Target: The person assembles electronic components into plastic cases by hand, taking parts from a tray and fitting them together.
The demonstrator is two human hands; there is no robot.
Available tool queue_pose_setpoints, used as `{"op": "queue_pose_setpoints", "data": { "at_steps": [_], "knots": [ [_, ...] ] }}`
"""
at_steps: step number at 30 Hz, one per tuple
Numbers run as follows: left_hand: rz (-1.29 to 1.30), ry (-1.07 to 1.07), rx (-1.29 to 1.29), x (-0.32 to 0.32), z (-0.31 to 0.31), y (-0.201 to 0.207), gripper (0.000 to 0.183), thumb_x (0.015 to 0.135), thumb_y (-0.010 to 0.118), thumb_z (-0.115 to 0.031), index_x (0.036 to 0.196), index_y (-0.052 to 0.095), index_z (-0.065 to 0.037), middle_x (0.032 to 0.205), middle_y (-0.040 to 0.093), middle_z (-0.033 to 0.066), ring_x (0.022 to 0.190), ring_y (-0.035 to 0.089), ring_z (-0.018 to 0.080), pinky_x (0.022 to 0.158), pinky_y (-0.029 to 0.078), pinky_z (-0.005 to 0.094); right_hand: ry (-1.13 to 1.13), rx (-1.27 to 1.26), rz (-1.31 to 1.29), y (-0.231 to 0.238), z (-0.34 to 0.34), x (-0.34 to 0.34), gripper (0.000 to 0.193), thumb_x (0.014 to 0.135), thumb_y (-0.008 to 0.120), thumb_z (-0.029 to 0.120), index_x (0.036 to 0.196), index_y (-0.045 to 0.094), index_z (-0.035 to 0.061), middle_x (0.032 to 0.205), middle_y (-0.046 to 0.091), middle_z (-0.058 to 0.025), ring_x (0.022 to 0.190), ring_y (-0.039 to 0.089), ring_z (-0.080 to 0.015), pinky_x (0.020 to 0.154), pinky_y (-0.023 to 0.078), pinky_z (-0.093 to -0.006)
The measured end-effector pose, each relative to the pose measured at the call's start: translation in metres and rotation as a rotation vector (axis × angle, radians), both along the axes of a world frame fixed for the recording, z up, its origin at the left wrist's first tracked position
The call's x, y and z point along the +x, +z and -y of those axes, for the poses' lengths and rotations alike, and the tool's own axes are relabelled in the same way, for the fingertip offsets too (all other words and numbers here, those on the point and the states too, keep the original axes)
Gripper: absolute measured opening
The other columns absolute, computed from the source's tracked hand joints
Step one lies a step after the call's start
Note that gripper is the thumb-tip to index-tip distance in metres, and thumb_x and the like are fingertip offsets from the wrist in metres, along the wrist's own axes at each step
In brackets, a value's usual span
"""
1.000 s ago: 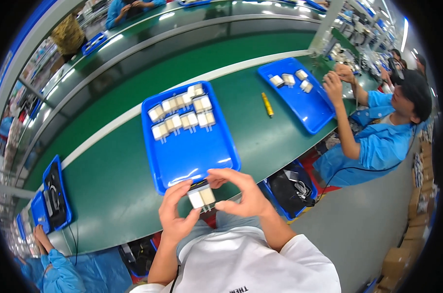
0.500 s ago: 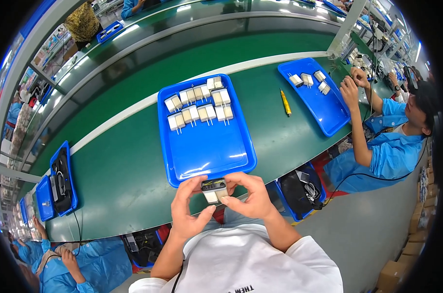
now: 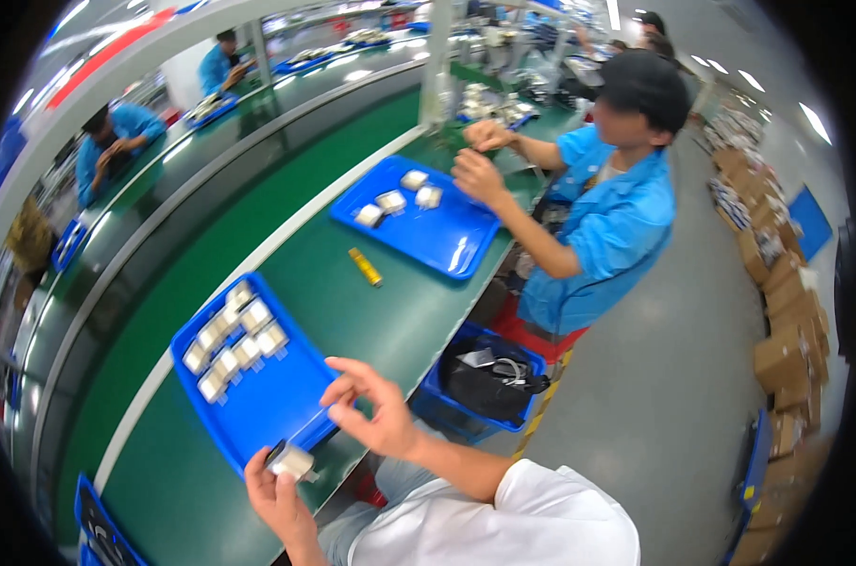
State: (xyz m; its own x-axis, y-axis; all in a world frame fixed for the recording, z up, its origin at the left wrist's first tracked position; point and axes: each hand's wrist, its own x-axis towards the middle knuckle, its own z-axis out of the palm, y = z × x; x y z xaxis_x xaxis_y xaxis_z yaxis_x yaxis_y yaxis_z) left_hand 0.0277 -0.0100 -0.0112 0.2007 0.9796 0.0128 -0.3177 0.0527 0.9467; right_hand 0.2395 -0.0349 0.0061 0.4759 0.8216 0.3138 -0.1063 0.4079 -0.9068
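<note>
My left hand is closed round a white plug-in charger with a dark end, held over the near corner of a blue tray. Metal prongs show at its lower right. My right hand has come off the charger and hovers over the tray's right edge, fingers apart and loosely bent, with nothing visible in them. Inside the tray, at its far end, several white chargers lie in two rows, prongs toward me.
A yellow pen-like tool lies on the green bench. Farther right, a second blue tray carries several chargers beside a co-worker in blue. A blue bin with a black bag and cables stands below the bench edge.
The view has swung to the right, showing more of the co-worker and the aisle. My right hand has let go of the charger and moved away from it; my left hand keeps hold.
</note>
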Motion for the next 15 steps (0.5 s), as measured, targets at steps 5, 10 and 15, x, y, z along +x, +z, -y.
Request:
{"op": "queue_pose_setpoints", "data": {
  "at_steps": [5,10,15],
  "knots": [
    [0.042,-0.102,0.042,0.012,-0.004,0.013,0.054,0.094,0.076,-0.013,0.14,0.052,0.004,0.13,0.064,0.0161,0.119,0.065,0.0233,0.102,0.052,0.0362,0.269,-0.06,0.24,0.005,0.009,0.012,0.041,0.091,0.072,0.003,0.132,0.068,-0.0014,0.108,0.074,-0.0116,0.086,0.068,-0.013,0.081,0.055,-0.0284],
    [0.078,-0.105,0.004,0.012,0.003,0.017,0.051,0.095,0.074,-0.007,0.14,0.052,0.004,0.131,0.064,0.0167,0.121,0.064,0.0226,0.105,0.049,0.036,0.429,-0.019,0.188,-0.002,0.006,0.001,0.058,0.083,0.079,0.01,0.137,0.064,-0.0038,0.11,0.07,-0.0124,0.092,0.067,-0.0172,0.084,0.054,-0.0307],
    [0.093,-0.099,-0.01,0.003,0.007,0.019,0.048,0.096,0.071,-0.004,0.139,0.052,0.005,0.127,0.065,0.016,0.117,0.065,0.0209,0.104,0.05,0.0351,0.484,-0.054,0.187,-0.001,0.003,-0.009,0.062,0.081,0.081,0.012,0.138,0.063,-0.0037,0.105,0.068,-0.0106,0.091,0.066,-0.0175,0.083,0.053,-0.0311]
  ]
}}
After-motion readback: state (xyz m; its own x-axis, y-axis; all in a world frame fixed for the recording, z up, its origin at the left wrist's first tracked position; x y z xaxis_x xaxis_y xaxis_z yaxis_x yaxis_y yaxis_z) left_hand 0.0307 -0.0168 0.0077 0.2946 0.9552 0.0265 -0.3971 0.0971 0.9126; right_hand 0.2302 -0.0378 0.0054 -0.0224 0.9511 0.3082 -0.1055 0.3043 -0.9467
